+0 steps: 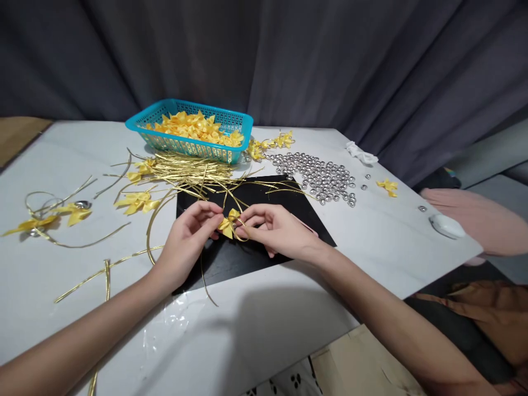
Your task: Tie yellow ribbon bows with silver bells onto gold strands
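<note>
Between my two hands, over a black mat [214,269], is a small yellow ribbon bow [226,226] with thin gold cord around it. My left hand [193,231] pinches the bow's left side between thumb and fingertips. On the other side, my right hand [272,228] has its fingers closed on the gold cord [242,237], which bends into a loop beside the bow. A loose cord end hangs down over the mat's front edge. The fingertips partly hide where cord and bow meet.
A blue basket [140,130] of yellow bows stands at the back, behind a pile of gold cords [193,170]. Many silver button-like pieces [325,179] lie to the right. Bows with cords [138,202] lie left. A white mouse-shaped object [447,226] sits near the right edge.
</note>
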Motion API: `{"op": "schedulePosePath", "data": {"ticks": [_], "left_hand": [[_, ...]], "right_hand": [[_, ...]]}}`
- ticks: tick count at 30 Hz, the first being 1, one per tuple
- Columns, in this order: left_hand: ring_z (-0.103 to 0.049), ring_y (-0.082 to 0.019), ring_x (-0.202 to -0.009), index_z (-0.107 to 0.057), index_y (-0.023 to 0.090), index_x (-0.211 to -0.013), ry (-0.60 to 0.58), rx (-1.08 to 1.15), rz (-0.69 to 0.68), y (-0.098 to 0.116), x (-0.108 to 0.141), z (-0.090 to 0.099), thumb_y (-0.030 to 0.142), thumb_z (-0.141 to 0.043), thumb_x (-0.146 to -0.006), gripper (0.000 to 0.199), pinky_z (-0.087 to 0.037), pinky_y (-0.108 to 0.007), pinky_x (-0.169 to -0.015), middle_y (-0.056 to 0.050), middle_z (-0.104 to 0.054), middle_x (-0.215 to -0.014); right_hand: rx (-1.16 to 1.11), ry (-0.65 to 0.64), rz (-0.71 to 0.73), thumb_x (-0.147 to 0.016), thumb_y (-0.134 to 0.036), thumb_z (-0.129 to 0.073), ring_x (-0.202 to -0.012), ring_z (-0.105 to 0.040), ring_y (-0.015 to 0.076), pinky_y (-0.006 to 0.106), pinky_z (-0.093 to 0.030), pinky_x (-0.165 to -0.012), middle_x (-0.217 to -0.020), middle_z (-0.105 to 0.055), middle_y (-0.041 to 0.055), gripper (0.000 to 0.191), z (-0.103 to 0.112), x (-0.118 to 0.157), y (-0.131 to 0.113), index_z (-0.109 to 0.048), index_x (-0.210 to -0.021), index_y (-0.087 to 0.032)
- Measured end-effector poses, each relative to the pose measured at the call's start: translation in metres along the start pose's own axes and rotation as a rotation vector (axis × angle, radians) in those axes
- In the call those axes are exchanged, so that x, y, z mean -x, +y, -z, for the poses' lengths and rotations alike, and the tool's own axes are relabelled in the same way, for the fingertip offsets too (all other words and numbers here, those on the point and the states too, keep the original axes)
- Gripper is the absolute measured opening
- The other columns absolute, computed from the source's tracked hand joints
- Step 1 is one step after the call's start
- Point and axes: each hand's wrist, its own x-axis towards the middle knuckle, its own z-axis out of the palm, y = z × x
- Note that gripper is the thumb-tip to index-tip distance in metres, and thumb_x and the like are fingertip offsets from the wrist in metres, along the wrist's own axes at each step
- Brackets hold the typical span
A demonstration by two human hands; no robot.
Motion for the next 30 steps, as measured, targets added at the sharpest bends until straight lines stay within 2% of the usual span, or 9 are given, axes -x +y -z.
{"op": "schedulePosePath", "data": {"ticks": [3,5,7,10,13,16,19,23,30], "left_hand": [[-0.054,-0.01,-0.069,-0.061,0.019,-0.081,-0.004,-0.04,-0.009,-0.001,0.0,-0.001,0.031,-0.07,-0.073,0.016,-0.043,-0.019,-0.059,0.003,-0.059,-0.077],[-0.053,-0.01,-0.068,-0.061,0.019,-0.08,0.01,-0.06,-0.013,-0.001,0.0,-0.001,0.03,-0.069,-0.073,0.016,-0.043,-0.019,-0.06,0.003,-0.058,-0.077],[-0.053,-0.01,-0.068,-0.06,0.019,-0.08,0.039,-0.077,-0.016,-0.001,0.0,-0.001,0.03,-0.069,-0.074,0.015,-0.043,-0.019,-0.063,0.003,-0.058,-0.076],[-0.055,-0.011,-0.072,-0.061,0.019,-0.079,0.059,-0.096,-0.024,-0.001,0.0,-0.001,0.03,-0.069,-0.074,0.015,-0.044,-0.02,-0.067,0.003,-0.059,-0.076],[-0.058,-0.012,-0.074,-0.062,0.019,-0.082,0.023,-0.056,0.0,0.0,0.0,-0.001,0.031,-0.073,-0.07,0.02,-0.047,-0.022,-0.069,0.002,-0.061,-0.078],[-0.062,-0.013,-0.07,-0.065,0.02,-0.087,-0.056,-0.001,0.069,0.003,0.001,-0.003,0.029,-0.081,-0.06,0.033,-0.05,-0.024,-0.069,0.001,-0.066,-0.082],[-0.065,-0.016,-0.072,-0.07,0.019,-0.087,-0.086,0.006,0.133,0.005,0.001,-0.003,0.029,-0.082,-0.058,0.033,-0.052,-0.027,-0.072,-0.003,-0.07,-0.078],[-0.067,-0.018,-0.074,-0.074,0.02,-0.086,-0.061,0.003,0.151,0.005,0.0,-0.001,0.032,-0.081,-0.059,0.03,-0.053,-0.029,-0.074,-0.006,-0.073,-0.077],[-0.065,-0.018,-0.072,-0.076,0.019,-0.085,-0.003,0.031,0.19,0.004,-0.001,-0.001,0.033,-0.084,-0.054,0.035,-0.053,-0.029,-0.074,-0.006,-0.074,-0.078]], "right_hand": [[-0.211,-0.007,-0.062,-0.083,-0.033,-0.06,-0.031,-0.032,0.0009,0.016,-0.035,-0.029,-0.069,-0.063,-0.0024,0.02,-0.005,0.001,0.0,-0.051,-0.089,-0.017],[-0.316,-0.009,-0.065,-0.088,-0.043,-0.052,-0.03,-0.03,0.0004,0.016,-0.037,-0.03,-0.071,-0.064,-0.0016,0.025,-0.007,0.002,0.0,-0.048,-0.091,-0.018],[-0.306,0.052,-0.011,-0.084,-0.049,-0.055,-0.033,-0.035,0.0006,0.015,-0.038,-0.03,-0.075,-0.063,-0.0014,0.032,-0.009,0.002,0.001,-0.048,-0.093,-0.018],[-0.161,0.159,0.115,-0.071,-0.042,-0.072,-0.038,-0.039,0.0011,0.013,-0.036,-0.031,-0.07,-0.057,-0.0051,0.036,-0.01,0.001,0.004,-0.053,-0.09,-0.017],[-0.147,0.137,0.189,-0.075,-0.038,-0.068,-0.04,-0.041,0.0014,0.015,-0.042,-0.037,-0.066,-0.056,-0.0046,0.025,-0.009,-0.001,0.006,-0.057,-0.078,-0.015],[-0.228,0.122,0.225,-0.077,-0.039,-0.065,-0.041,-0.044,0.0029,0.016,-0.046,-0.041,-0.06,-0.054,-0.0063,0.025,-0.007,-0.001,0.006,-0.059,-0.081,-0.015],[-0.205,0.135,0.227,-0.078,-0.038,-0.064,-0.037,-0.041,0.003,0.014,-0.038,-0.035,-0.051,-0.044,-0.0096,0.023,-0.005,0.0,0.005,-0.06,-0.081,-0.016],[-0.145,0.132,0.197,-0.079,-0.036,-0.064,-0.034,-0.038,0.0013,0.015,-0.026,-0.031,-0.054,-0.046,-0.0086,0.021,-0.002,0.001,0.004,-0.06,-0.08,-0.015],[-0.279,0.183,0.196,-0.077,-0.039,-0.065,-0.035,-0.028,-0.0005,0.016,-0.023,-0.032,-0.057,-0.043,-0.0091,0.026,0.001,-0.003,0.006,-0.057,-0.076,-0.014]]}}
